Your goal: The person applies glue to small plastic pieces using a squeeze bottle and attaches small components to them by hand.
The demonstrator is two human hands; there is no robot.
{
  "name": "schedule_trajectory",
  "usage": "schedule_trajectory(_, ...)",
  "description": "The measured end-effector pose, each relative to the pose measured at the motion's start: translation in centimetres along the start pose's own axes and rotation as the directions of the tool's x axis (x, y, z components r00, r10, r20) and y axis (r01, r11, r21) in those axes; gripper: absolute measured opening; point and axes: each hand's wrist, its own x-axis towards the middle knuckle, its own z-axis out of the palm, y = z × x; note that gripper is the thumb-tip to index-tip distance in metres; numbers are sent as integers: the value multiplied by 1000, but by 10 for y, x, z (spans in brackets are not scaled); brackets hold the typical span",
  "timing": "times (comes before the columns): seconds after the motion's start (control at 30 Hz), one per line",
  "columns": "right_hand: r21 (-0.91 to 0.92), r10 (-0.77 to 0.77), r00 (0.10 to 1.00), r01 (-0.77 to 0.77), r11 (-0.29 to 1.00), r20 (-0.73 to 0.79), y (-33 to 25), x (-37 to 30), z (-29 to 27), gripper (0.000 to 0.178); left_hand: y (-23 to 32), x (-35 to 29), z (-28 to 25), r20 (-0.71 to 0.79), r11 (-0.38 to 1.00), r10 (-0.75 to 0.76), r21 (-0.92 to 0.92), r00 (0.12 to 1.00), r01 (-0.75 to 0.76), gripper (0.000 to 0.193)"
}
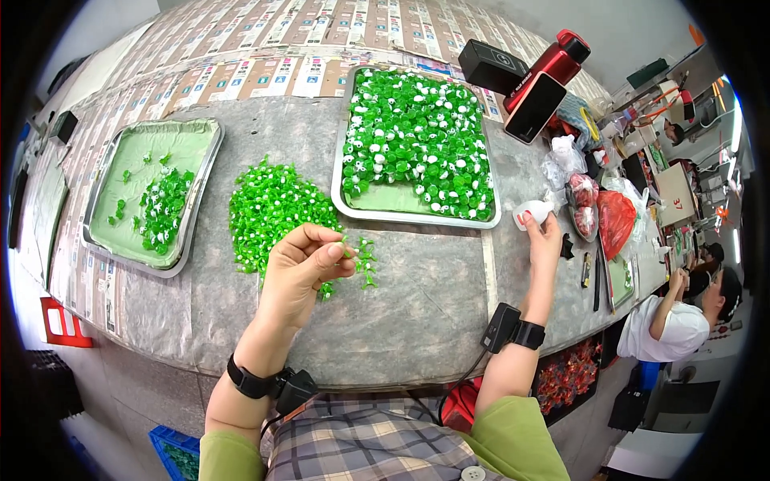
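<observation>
My left hand is closed in a pinch at the near right edge of a heap of small bright-green plastic pieces. A tiny green piece shows at its fingertips, partly hidden by them. A few loose green pieces lie just right of these fingers. My right hand, further right, is wrapped round a small white squeeze bottle with a red mark on it. Between and beyond the hands stands a metal tray filled with green pieces bearing white, black-dotted eyeballs.
A second tray, green-lined, holds fewer eyeball pieces at the left. Behind the full tray are a black box, a red bottle and a phone. Plastic bags and pens crowd the right edge. A person sits beyond.
</observation>
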Motion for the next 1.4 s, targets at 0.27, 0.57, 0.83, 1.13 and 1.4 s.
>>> schedule_trajectory(0.27,509,-248,965,255,823,-82,-131,-58,49,36,1,-2,-2,42,988,-139,-69,989,141,12)
schedule_trajectory(0.57,543,-402,907,401,737,-124,-168,-107,86,53,-4,2,-5,78,974,-165,-147,983,175,11)
schedule_trajectory(0.83,375,-611,790,582,721,-51,-161,-112,91,46,-5,2,-3,87,969,-176,-161,981,188,12)
schedule_trajectory(1.13,350,-631,776,591,727,0,-161,-112,94,43,-6,2,-3,88,971,-170,-157,982,182,12)
schedule_trajectory(1.4,373,-597,801,568,734,-45,-154,-110,93,44,-5,2,-4,87,969,-188,-148,978,199,13)
